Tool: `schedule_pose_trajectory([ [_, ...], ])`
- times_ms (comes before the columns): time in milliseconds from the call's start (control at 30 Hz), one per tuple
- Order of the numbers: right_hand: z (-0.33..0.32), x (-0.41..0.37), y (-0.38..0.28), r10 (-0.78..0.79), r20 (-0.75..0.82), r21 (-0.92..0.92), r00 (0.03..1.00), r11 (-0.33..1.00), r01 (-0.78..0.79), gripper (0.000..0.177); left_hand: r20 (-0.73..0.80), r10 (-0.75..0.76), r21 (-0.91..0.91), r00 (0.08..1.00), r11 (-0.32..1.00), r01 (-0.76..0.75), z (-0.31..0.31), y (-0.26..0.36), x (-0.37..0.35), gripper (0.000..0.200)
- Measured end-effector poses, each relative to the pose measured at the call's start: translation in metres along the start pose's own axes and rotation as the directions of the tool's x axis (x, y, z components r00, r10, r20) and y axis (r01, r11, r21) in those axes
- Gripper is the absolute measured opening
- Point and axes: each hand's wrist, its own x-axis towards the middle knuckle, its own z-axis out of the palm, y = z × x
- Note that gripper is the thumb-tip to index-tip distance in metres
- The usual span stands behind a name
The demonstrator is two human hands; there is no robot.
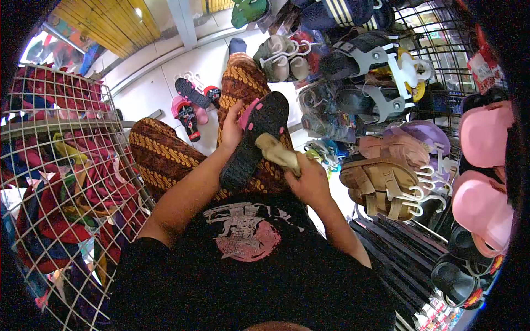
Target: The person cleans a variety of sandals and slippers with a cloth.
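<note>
My left hand (234, 128) grips the edge of a sandal (243, 163), its black sole turned up towards me with pink spots and a pink part along the side. The sandal lies slantwise above my lap, over the brown patterned trousers (165, 151). In my right hand (310, 179) is a beige, crumpled-looking cloth (279, 153), closed in the fingers. Its far end touches or lies just over the middle of the sole. The fingers of my left hand are partly hidden behind the sandal.
Several small sandals (190, 107) lie on the white tiled floor (149, 88) ahead. A wire rack (61, 193) with colourful goods stands close on my left. To my right hang brown sandals (381, 179), black sandals (359, 55) and pink footwear (480, 204) on white hangers and wire mesh.
</note>
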Motion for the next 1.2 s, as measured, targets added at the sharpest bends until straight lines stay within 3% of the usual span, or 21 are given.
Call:
schedule_pose_trajectory([
  [67,0.005,-0.003,0.005,0.070,0.021,-0.008,0.997,0.998,-0.070,0.041,0.257,-0.030,-0.155,0.966,0.985,0.072,-0.013,-0.002,0.010,0.055],
  [133,0.014,0.000,0.021,0.126,-0.065,-0.011,0.990,0.992,-0.126,0.045,0.658,0.012,-0.301,0.753,0.921,0.249,-0.033,-0.006,0.030,0.054],
  [167,0.009,0.003,0.017,0.112,-0.205,-0.019,0.972,0.993,-0.119,0.042,0.408,-0.018,-0.246,0.913,0.960,0.129,-0.014,-0.002,0.019,0.053],
  [200,0.009,0.001,0.014,0.124,-0.186,-0.018,0.975,0.991,-0.129,0.042,0.091,-0.049,-0.113,0.995,0.992,0.059,0.005,0.002,0.008,0.053],
  [233,0.009,-0.003,0.011,0.132,-0.169,-0.016,0.977,0.991,-0.136,0.043,-0.205,-0.073,0.023,0.976,0.997,0.079,0.025,0.007,-0.004,0.053],
  [300,0.016,-0.013,0.007,0.083,-0.024,-0.054,0.996,0.995,-0.084,0.042,-0.155,-0.067,0.009,0.986,0.998,0.069,0.017,0.004,0.002,0.054],
  [367,0.019,-0.015,0.021,0.066,-0.092,-0.011,0.994,0.998,-0.067,0.047,-0.114,-0.049,0.047,0.992,0.997,0.055,0.009,0.001,0.007,0.055],
  [433,0.018,-0.013,0.036,0.117,-0.181,-0.011,0.976,0.993,-0.121,0.050,0.170,-0.106,-0.032,0.980,0.993,0.113,-0.016,-0.009,0.018,0.056],
  [500,0.010,-0.013,0.035,0.074,-0.091,-0.056,0.993,0.995,-0.079,0.049,0.659,-0.114,-0.180,0.743,0.936,0.303,-0.054,-0.013,0.038,0.057],
  [567,0.006,-0.019,0.032,-0.024,0.071,-0.127,0.997,0.991,0.033,0.048,0.250,-0.136,-0.073,0.959,0.985,0.159,-0.027,-0.014,0.026,0.054],
  [600,0.006,-0.020,0.031,0.009,0.052,-0.114,0.999,0.993,-0.003,0.048,0.023,-0.110,0.006,0.994,0.994,0.110,-0.017,-0.015,0.021,0.054],
  [700,0.008,-0.010,0.040,0.143,-0.162,-0.053,0.976,0.987,-0.154,0.048,0.043,-0.070,0.036,0.997,0.997,0.068,-0.018,-0.016,0.024,0.053],
  [733,0.009,-0.011,0.042,0.143,-0.125,-0.048,0.982,0.988,-0.150,0.047,-0.023,-0.049,0.076,0.999,0.996,0.050,-0.014,-0.015,0.024,0.052],
  [767,0.015,-0.015,0.046,0.112,-0.066,-0.098,0.992,0.988,-0.118,0.045,-0.087,-0.023,0.120,0.996,0.992,0.033,-0.009,-0.013,0.023,0.052],
  [833,0.015,-0.019,0.039,-0.140,-0.033,-0.110,0.990,0.985,0.136,0.044,-0.137,0.026,0.206,0.990,0.978,0.003,-0.007,-0.011,0.022,0.051],
  [867,0.012,-0.016,0.037,-0.024,0.033,-0.077,0.999,0.997,0.027,0.046,-0.120,0.047,0.247,0.992,0.969,-0.016,-0.009,-0.011,0.022,0.051],
  [967,0.016,-0.004,0.041,0.210,-0.191,-0.013,0.959,0.976,-0.216,0.045,0.165,-0.058,0.012,0.985,0.998,0.057,-0.022,-0.012,0.026,0.050],
  [1000,0.014,-0.006,0.038,0.091,-0.183,-0.003,0.979,0.996,-0.094,0.040,0.164,-0.068,-0.019,0.984,0.997,0.072,-0.025,-0.013,0.029,0.050],
  [1033,0.016,-0.008,0.038,0.046,-0.037,-0.084,0.998,0.995,-0.049,0.037,0.163,-0.077,-0.050,0.984,0.995,0.086,-0.022,-0.012,0.029,0.050],
  [1100,0.020,-0.013,0.034,0.022,-0.068,0.045,0.997,0.999,-0.019,0.037,-0.030,-0.048,0.081,0.998,0.995,0.051,-0.014,-0.013,0.027,0.051],
  [1200,0.020,0.005,0.036,0.311,-0.166,0.175,0.936,0.943,-0.282,0.050,0.000,-0.069,0.199,0.998,0.978,0.068,-0.022,-0.013,0.025,0.052],
])
